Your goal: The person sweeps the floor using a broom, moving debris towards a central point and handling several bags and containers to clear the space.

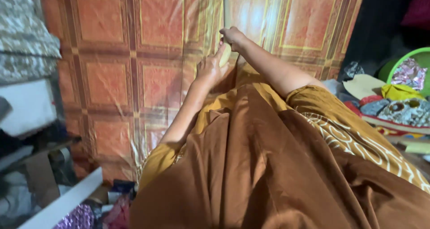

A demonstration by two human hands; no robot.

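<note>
— Where the stick (226,14) stands upright against the patterned floor sheet (112,76), who grips it?

— Both hands, arms stretched forward. The right hand (233,37) is closed around it higher up; the left hand (210,67) wraps its pale lower end.

— And around?

— Brown cloth (268,166) over the lap, a green basket (405,58) right, clutter left.

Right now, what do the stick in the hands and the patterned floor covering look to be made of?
Stick: pale, smooth and matte, probably wood or bamboo; both the left hand and right hand grip it.
Floor covering: glossy orange-tiled sheet, likely vinyl or plastic, judging by wrinkles and glare.
</note>
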